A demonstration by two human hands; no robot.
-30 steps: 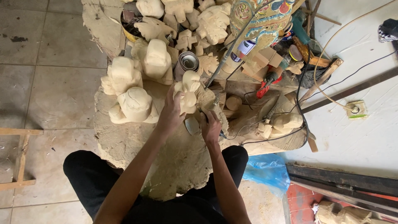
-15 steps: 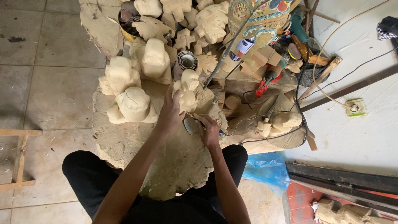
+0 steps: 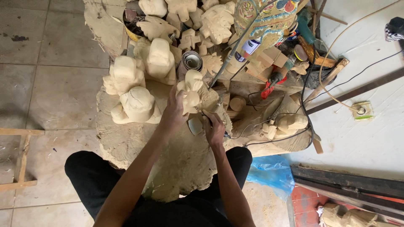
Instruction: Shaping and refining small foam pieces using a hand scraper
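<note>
Left hand (image 3: pixel 173 114) wraps around a small pale wooden figure (image 3: pixel 190 90), closed grip, holding it upright on the big rough wood slab (image 3: pixel 126 143) in front of the person's knees. Right hand (image 3: pixel 213 128) is closed around a small hand-held power tool (image 3: pixel 198 124) — its head sits right at the figure's lower edge, just below the left hand's fingers. Exact tool type too small to tell.

To do this step well, judging from the frame: keep the figure pressed firmly down on the slab so it can't twist, keep the left fingers above and clear of the tool head since they're very close, work in light passes at the base, and keep the trailing cable (image 3: pixel 261 136) off to the right, away from the cutting area.

Around: three larger rough-carved blocks (image 3: pixel 136 105) just left of the figure, nearly touching the left hand — tight room on that side. A metal tin (image 3: pixel 192 61) stands right behind the figure. More unfinished carvings (image 3: pixel 216 23) piled further back, a painted carved piece (image 3: pixel 269 17) at top, a red-handled tool (image 3: pixel 271 82) and wood offcuts to the right. Blue plastic bag (image 3: pixel 269 174) by the right knee. Cables cross the white floor to a socket (image 3: pixel 361 110) — well apart from the work
</note>
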